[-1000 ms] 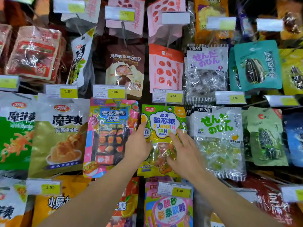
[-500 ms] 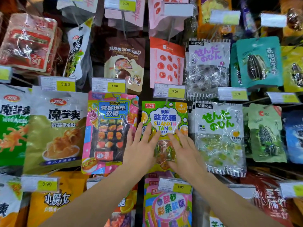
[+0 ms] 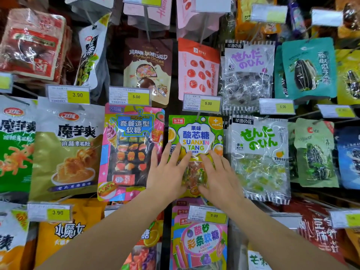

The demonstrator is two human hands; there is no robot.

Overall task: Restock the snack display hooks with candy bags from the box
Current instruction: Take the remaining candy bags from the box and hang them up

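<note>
2 flat hands, left hand (image 3: pixel 167 172), right hand (image 3: pixel 218 176), pressing 1 green candy bag (image 3: pixel 195 133), perhaps more behind

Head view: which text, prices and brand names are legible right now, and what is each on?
"SUANXIN TANG": green candy bag under both hands.
"3.90": tag above olive bag.
"5.00": tag above pink bag.
"5.00": tag above green candy bag.
"CAIHAO": lower pink bag.
Barcodes, small print: blurred.
</note>
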